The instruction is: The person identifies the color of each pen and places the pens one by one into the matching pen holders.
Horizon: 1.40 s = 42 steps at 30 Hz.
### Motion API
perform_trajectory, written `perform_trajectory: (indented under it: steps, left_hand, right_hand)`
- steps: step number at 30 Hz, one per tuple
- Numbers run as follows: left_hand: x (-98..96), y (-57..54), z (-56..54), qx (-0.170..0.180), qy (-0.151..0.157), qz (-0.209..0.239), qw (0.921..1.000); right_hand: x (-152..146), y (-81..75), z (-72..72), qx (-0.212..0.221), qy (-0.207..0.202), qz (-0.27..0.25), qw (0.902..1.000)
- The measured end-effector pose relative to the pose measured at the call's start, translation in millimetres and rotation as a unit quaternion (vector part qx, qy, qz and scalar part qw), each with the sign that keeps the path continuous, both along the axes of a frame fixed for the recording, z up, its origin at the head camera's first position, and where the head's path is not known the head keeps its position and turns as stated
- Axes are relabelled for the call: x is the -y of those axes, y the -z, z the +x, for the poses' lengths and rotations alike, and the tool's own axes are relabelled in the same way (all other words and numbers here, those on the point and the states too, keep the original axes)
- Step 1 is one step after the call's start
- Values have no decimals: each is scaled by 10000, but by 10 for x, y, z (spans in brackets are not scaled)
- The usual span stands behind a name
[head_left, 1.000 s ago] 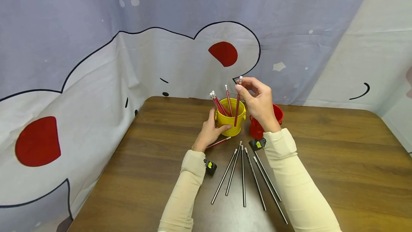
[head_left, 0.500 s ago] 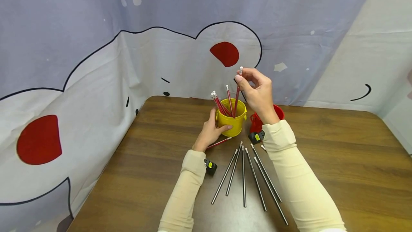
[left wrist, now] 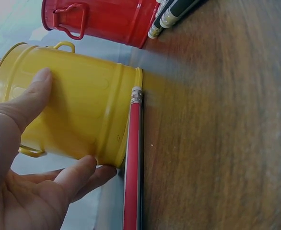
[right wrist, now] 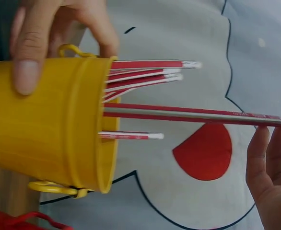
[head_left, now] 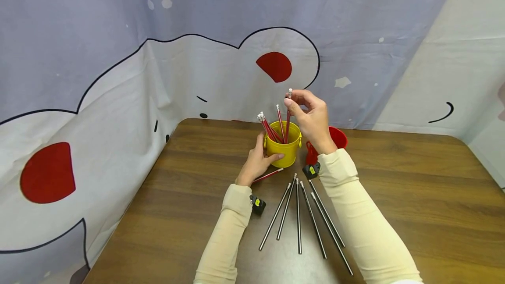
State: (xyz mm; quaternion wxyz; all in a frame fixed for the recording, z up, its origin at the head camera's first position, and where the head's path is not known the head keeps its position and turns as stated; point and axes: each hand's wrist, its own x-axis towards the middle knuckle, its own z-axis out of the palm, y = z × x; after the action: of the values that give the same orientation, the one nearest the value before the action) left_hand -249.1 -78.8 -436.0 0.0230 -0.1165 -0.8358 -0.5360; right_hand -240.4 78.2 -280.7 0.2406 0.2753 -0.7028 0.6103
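My left hand (head_left: 255, 163) holds a small yellow bucket (head_left: 285, 156) at its left side, the thumb laid across the front and the fingers round the far side. Several red pencils (head_left: 269, 129) with white erasers lean inside, most bunched at the left. Above the rim my right hand (head_left: 312, 116) pinches another red pencil (right wrist: 179, 113) near its eraser end. That pencil stands nearly upright, its lower end inside the bucket and hidden by the wall. A loose red pencil (left wrist: 133, 172) lies on the table against the bucket's base, partly behind the left hand in the head view.
A red bucket (head_left: 338, 137) stands right of the yellow one, partly covered by my right forearm. Several black pencils (head_left: 299, 220) lie fanned out on the wooden table (head_left: 414, 196) between my arms. A patterned cloth (head_left: 221, 78) hangs behind the table.
My right hand first lifted the red pencil from in front of the yellow bucket, then shifted left and lowered it into the opening. The left hand stays on the bucket.
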Motion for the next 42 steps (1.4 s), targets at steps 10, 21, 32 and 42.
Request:
perform_trajectory:
  steps: [10,21,32,42]
  left_hand:
    - [-15,4,-3,27,10,-57,10000]
    - [-26,19,-8,77,-28,-104,9999]
    - [-21,15,-11,64,-74,-205,9997]
    - [-12,12,-4,58,-64,-272,9996]
  right_hand:
    - [17,252,-14,385,-72,241,9989]
    - [20,481,5,511,125,683,9963]
    - [24,641,18,785,218,759,9938]
    - [20,646,57,975,217,767,9920]
